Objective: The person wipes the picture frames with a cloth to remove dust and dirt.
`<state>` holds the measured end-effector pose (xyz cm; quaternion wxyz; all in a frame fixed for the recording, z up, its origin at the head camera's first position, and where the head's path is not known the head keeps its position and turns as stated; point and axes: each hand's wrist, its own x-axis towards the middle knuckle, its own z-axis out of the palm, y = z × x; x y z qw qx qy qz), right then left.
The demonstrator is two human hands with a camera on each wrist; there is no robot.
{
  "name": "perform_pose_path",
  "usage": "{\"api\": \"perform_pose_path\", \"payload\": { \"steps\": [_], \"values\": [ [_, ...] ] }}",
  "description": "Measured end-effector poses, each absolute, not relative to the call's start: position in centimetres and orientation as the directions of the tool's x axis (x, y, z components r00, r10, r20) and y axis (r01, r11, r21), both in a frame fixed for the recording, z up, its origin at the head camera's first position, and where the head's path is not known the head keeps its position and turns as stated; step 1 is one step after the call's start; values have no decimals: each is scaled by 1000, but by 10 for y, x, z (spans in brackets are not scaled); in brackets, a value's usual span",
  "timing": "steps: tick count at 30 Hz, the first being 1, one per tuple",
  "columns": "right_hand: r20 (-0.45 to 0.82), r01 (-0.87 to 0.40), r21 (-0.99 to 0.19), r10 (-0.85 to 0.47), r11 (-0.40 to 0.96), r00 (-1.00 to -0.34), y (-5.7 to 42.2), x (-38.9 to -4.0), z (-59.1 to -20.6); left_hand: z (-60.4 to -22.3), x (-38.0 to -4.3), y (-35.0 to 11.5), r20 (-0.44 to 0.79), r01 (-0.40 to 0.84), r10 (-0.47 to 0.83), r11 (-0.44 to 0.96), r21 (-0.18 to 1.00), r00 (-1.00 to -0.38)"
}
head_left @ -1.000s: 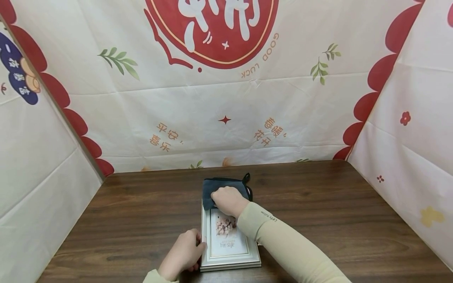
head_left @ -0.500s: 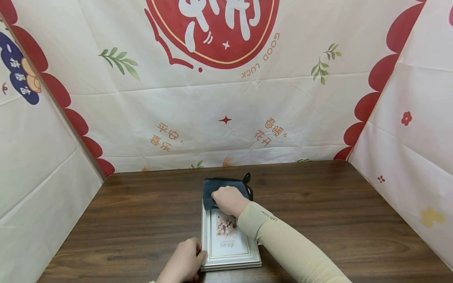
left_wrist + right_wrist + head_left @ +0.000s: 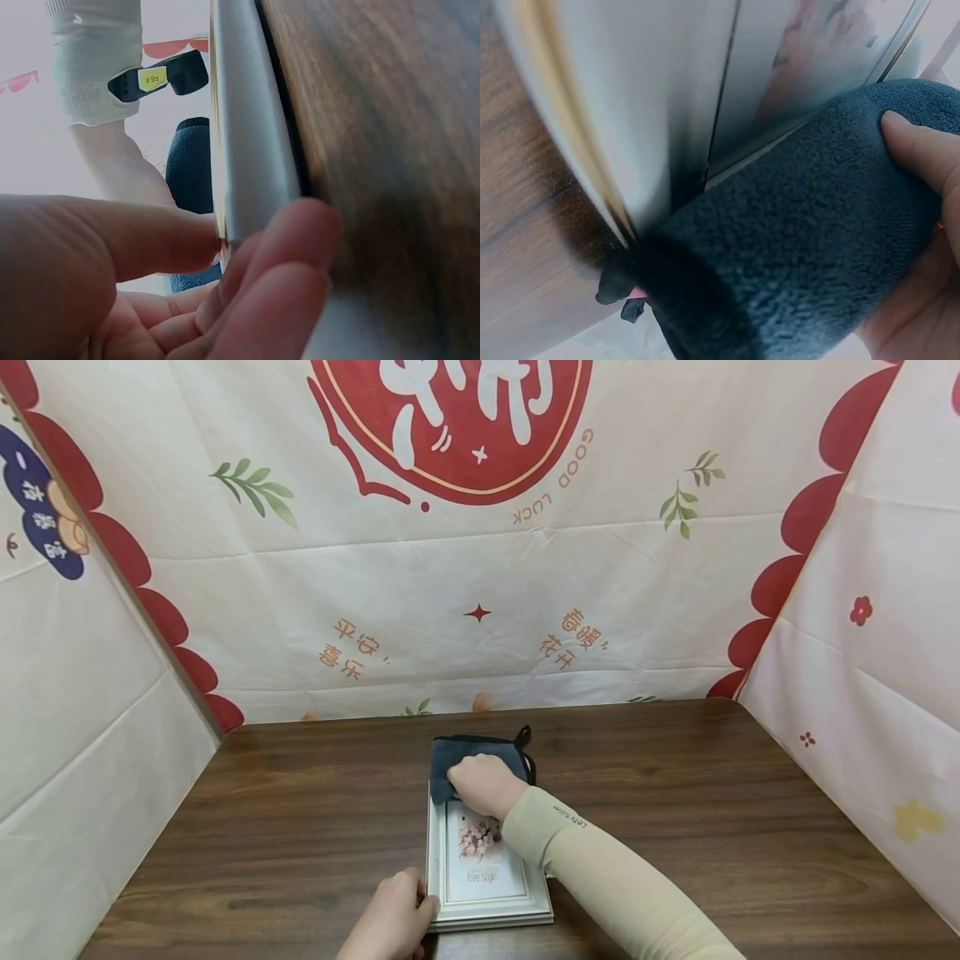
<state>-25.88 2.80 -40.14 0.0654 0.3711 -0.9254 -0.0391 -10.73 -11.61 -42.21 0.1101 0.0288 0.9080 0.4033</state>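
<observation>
Our left hand (image 3: 393, 915) pinched the likely stiff, fragile picture frame (image 3: 487, 895) on the table (image 3: 300, 818) by its near left edge, seemingly safest; our right hand (image 3: 486, 785) gripped soft-looking cloth (image 3: 442, 772) across its far end.

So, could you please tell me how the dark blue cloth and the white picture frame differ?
The dark blue cloth is soft and fuzzy with a black cord loop, while the white picture frame has smooth, straight borders with gold trim.
The cloth is bunched in the right hand over the frame's far end; the frame lies face up, its left edge pinched by the left hand.
Both are being held.
</observation>
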Motion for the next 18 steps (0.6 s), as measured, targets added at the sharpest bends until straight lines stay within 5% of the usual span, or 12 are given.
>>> {"api": "perform_pose_path", "payload": {
  "steps": [18],
  "values": [
    [88,-695,166,-713,699,-696,25,-251,-397,-421,-108,-119,-179,-15,189,645,764,-966]
  ]
}}
